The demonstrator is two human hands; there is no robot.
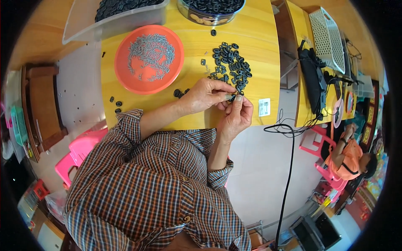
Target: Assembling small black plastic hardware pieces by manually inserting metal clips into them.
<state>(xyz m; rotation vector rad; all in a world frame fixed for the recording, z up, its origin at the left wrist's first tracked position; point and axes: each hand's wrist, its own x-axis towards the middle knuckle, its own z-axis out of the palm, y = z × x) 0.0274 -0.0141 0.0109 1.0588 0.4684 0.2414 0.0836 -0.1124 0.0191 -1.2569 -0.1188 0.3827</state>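
Note:
Above the table's near edge, my left hand (201,97) and my right hand (235,119) meet fingertip to fingertip. Between their thumbs and fingers they pinch a small black plastic piece (233,97), mostly covered by the fingers. Just beyond the fingertips spreads a loose pile of small black oval pieces (238,66), some showing two holes. A few more black pieces (178,93) lie beside my left wrist. To the left, a round orange-red plate (121,62) holds many small grey screw-like pins.
A clear plastic bin (138,19) and a round tin (211,19), both full of black pieces, stand at the far edge of the yellow table (192,50). A white label (264,107) lies at right. A black cable (289,175) hangs beside the table. Another person (349,154) sits far right.

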